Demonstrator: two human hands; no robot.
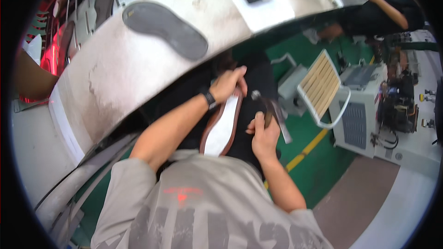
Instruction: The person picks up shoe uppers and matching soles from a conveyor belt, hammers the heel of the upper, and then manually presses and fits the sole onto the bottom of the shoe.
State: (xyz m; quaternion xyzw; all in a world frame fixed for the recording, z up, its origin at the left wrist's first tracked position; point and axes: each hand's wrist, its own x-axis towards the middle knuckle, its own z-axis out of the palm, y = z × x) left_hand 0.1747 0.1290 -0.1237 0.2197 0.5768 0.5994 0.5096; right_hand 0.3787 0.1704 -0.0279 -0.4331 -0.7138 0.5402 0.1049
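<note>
A shoe (221, 129) lies lengthwise over my dark-trousered lap, its white underside up and a brown leather edge around it. My left hand (229, 85), with a dark band on the wrist, is closed over the shoe's far end; the fingertips are partly hidden there. To the right of the shoe, my right hand (265, 138) grips a hammer (278, 115) by its short visible handle, close below the metal head. The hammer's round face is turned toward the shoe but stands apart from it. A dark grey sole (166, 27) lies on the worktable in front.
The worn pale worktable (110, 78) curves across the front and left. Beyond it, more dark soles (104, 7) rest on a metal rack. A wood-slatted seat (320, 85) and a machine (355, 110) stand at the right. Another person's arm (390, 9) shows at the far right.
</note>
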